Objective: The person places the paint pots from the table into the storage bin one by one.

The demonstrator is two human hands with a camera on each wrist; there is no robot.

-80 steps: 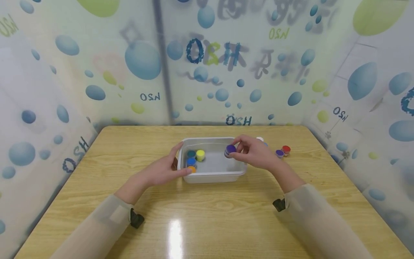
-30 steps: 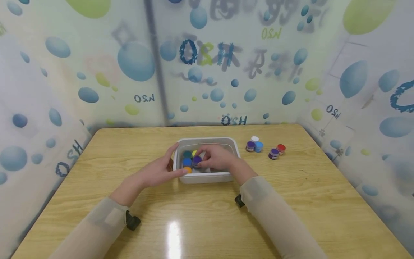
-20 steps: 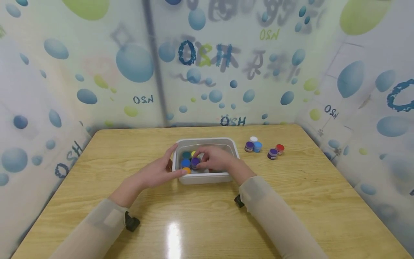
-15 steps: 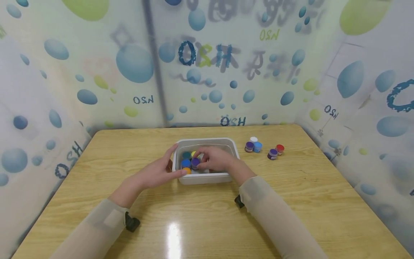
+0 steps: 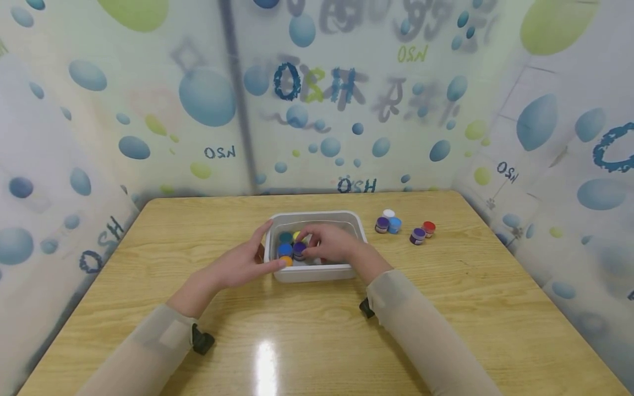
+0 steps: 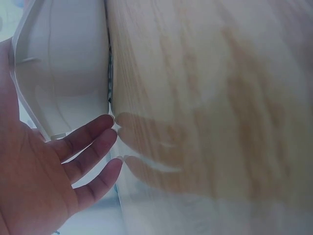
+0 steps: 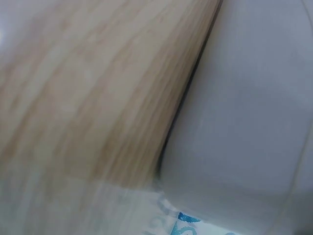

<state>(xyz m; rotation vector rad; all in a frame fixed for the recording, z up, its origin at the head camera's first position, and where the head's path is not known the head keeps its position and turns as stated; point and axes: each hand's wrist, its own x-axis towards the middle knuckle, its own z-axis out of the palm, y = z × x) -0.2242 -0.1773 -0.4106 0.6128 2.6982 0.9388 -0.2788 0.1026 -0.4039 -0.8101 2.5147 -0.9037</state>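
Note:
In the head view a light grey plastic tub (image 5: 317, 273) stands on the table. My left hand (image 5: 238, 265) spans its left end, thumb along the near rim, index finger at the far corner; the left wrist view shows the other fingers extended beside the tub's wall (image 6: 78, 63), tips at the tabletop. My right hand (image 5: 332, 242) reaches into the tub, thumb and fingers pinching a purple-lidded paint jar (image 5: 299, 251). Around that jar sit a blue jar (image 5: 285, 250), a dark green jar (image 5: 285, 237), an orange jar (image 5: 287, 261) and a yellow jar (image 5: 296, 235), partly covered by my fingers.
Right of the tub, a white jar (image 5: 388, 213), a purple jar (image 5: 382, 225) and a light blue jar (image 5: 394, 225) cluster together. Farther right stand another purple jar (image 5: 417, 236) and a red jar (image 5: 428, 228). A patterned curtain (image 5: 317, 137) hangs behind the wooden table (image 5: 307, 341).
My right hand has carried the purple jar from above the tub's right end leftward and down, beside the blue jar. During the last second it has barely moved. The left hand has kept its place.

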